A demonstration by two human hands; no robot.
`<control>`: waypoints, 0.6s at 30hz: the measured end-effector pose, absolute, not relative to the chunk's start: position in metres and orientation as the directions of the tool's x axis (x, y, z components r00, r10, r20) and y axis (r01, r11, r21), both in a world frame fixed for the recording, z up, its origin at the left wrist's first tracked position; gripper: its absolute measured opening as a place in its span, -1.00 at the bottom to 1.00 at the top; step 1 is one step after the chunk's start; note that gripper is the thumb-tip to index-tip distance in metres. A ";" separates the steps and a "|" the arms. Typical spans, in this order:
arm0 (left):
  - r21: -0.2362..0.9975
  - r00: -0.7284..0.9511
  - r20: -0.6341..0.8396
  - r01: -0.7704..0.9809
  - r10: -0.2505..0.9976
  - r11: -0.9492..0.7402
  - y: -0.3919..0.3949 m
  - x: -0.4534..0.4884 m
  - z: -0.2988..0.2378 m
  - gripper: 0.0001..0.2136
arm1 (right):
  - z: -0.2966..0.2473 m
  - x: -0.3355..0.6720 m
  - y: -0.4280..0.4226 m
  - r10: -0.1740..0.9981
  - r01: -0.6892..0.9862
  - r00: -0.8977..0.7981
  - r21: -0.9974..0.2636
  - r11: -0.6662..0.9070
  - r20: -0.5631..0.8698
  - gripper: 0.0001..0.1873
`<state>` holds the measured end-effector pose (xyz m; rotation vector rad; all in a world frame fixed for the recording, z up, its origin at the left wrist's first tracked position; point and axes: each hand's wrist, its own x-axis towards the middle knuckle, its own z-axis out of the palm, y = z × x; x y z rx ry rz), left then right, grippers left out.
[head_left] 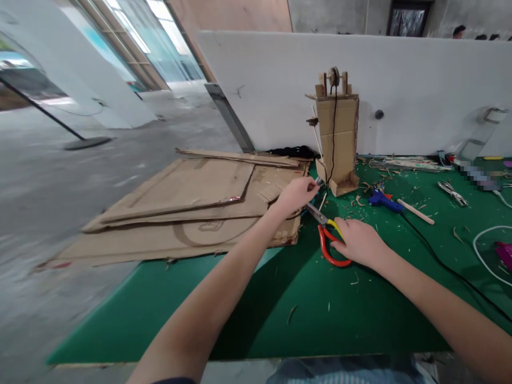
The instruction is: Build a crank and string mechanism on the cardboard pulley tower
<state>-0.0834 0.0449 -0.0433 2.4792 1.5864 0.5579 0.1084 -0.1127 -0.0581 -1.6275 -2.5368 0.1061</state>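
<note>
My right hand [359, 241] grips the red and yellow handles of a pair of scissors [327, 234] lying low over the green table [304, 314]. My left hand [296, 194] is pinched closed right at the blade tips, holding something small that I cannot make out. Just behind the hands stands a cardboard tower [337, 138] with a pulley wheel on top and a black string hanging down its front.
Flat cardboard sheets [188, 208] are stacked at the table's left end. A blue glue gun [382, 199], a wooden stick [416, 212], pliers [452, 193], cables and scraps lie to the right. A white partition [400, 80] backs the table.
</note>
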 end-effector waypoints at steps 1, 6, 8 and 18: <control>0.290 0.404 0.196 0.847 0.894 -0.446 0.043 -0.080 -0.042 -0.78 | -0.055 0.107 -0.113 0.909 0.900 -0.415 -0.124 0.417 0.045 -0.43; 0.247 0.454 0.187 0.836 0.871 -0.489 0.035 -0.067 -0.032 -0.75 | -0.052 0.100 -0.117 0.908 0.906 -0.419 -0.058 0.420 0.017 -0.45; 0.251 0.438 0.206 0.841 0.875 -0.480 0.032 -0.068 -0.027 -0.74 | -0.055 0.099 -0.119 0.915 0.915 -0.403 -0.009 0.403 0.027 -0.42; 0.569 0.022 0.605 0.687 0.796 -0.452 0.030 -0.090 -0.001 -0.80 | -0.062 0.122 -0.111 0.940 0.952 -0.285 -0.059 0.300 0.186 -0.27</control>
